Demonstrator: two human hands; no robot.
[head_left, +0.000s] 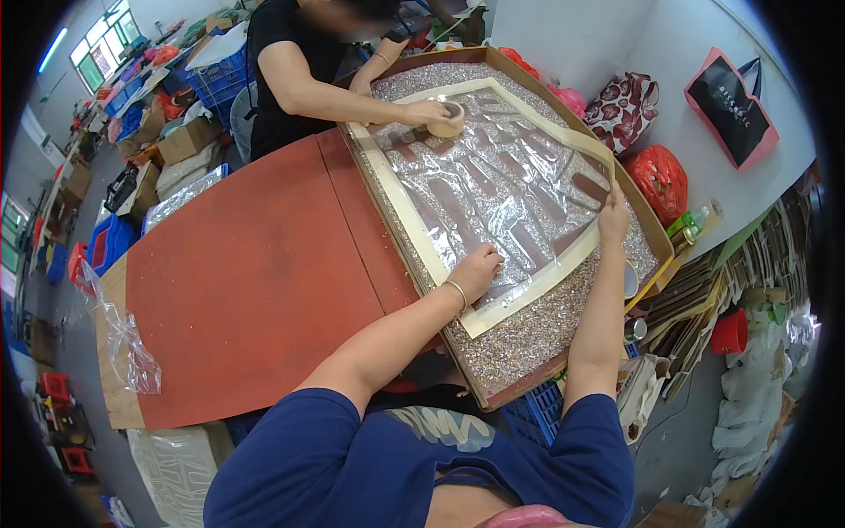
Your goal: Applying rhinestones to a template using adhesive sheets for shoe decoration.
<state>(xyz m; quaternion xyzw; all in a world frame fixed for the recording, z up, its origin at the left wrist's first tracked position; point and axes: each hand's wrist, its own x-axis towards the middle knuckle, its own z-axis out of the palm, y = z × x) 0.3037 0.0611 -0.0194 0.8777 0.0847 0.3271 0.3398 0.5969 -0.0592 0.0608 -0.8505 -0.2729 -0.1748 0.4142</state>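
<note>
A clear plastic sheet (488, 211) with long cut-out shapes lies over a shallow tray (380, 204) of glittery flakes. Pale masking tape (528, 297) borders the sheet. My left hand (475, 272) rests on the sheet near its lower edge, fingers curled; whether they pinch anything is hidden. At the right corner, my right hand (613, 220) grips the end of a masking tape strip (581, 141), which bows up along the far right side. Across the tray, a co-worker's hand (426, 113) holds a roll of masking tape (446, 121) over the sheet.
A red-brown board (255, 282) adjoins the tray on the left, with crumpled clear film (130, 348) at its far left edge. Beyond the tray's right rim are a red plastic bag (657, 183), a metal can (635, 329) and stacked cardboard (695, 308). A blue crate (532, 412) stands beneath.
</note>
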